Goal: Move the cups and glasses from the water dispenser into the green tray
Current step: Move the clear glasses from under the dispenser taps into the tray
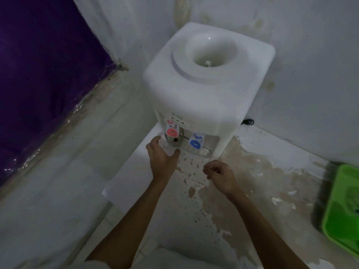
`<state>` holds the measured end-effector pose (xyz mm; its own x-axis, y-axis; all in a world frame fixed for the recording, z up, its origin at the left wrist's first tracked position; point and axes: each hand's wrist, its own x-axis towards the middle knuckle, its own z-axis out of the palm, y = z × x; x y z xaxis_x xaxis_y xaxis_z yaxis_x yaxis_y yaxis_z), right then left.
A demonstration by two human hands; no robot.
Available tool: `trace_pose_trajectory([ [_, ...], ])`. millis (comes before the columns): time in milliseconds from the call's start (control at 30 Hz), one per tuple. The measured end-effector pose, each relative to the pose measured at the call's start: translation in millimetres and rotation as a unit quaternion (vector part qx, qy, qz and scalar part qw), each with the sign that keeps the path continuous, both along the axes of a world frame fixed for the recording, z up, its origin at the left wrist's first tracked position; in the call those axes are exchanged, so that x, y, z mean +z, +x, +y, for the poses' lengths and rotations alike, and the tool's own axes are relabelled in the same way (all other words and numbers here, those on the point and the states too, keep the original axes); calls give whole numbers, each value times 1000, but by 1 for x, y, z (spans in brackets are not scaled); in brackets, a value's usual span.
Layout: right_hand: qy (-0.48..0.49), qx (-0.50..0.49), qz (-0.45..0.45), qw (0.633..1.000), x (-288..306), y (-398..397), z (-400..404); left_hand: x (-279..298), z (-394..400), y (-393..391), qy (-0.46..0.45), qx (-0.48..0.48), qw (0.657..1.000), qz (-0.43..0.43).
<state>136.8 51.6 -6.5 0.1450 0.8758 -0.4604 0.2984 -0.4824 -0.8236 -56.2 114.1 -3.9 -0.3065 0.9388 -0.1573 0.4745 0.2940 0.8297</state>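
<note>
A white dispenser (pixel 206 80) stands in the upper middle of the frame, in a corner of pale, stained walls, its top funnel open with no bottle in it. On its front sit a red tap (pixel 171 132) to the left and a blue tap (pixel 195 143) to the right. Under the red tap, in the dispenser's recess, stands a clear glass (pixel 173 141); blur makes its outline hard to read.

The left hand (pixel 161 155) reaches up from the lower middle of the frame to that glass, thumb on its right side and fingers (pixel 155 139) curled round its left, so the fingers appear to be closing on the glass; whether they grip it firmly I cannot tell. The right hand (pixel 220 174) hangs just below and right of the dispenser's front, away from it, its fingers loosely curled in and holding nothing that shows.

The dispenser stands on a white surface (pixel 136 171) whose paint is peeling in brown patches to the right. The green tray (pixel 342 210) lies at the right edge of the frame, well apart from the dispenser, partly cut off. A purple sheet (pixel 42 55) fills the upper left
</note>
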Motion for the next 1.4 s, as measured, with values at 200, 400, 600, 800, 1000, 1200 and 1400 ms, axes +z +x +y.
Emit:
trace_pose_trajectory([
  [200, -14, -17, 6, 1000, 4, -5, 6, -9, 35, -1, -5, -85, 996, -13],
  [400, -17, -31, 26, 999, 9, -6, 7, -9, 48, 3, -11, -89, 996, -11],
  [600, -22, -44, 38, 998, 10, 0, -1, -8, 41, -1, -7, -64, 998, 3],
  [800, -27, -57, 43, 997, 5, 12, -21, -5, -6, -1, -30, -32, 998, -39],
  [1000, -55, -107, 99, 988, -4, 22, -51, 7, -63, 22, -45, -88, 992, -75],
  [1200, -132, -233, 241, 933, -8, 40, -93, 19, -109, 81, -35, -214, 975, -51],
  [1400, -108, -317, 415, 846, 2, 93, -138, 43, -151, 157, -7, -331, 943, -25],
])
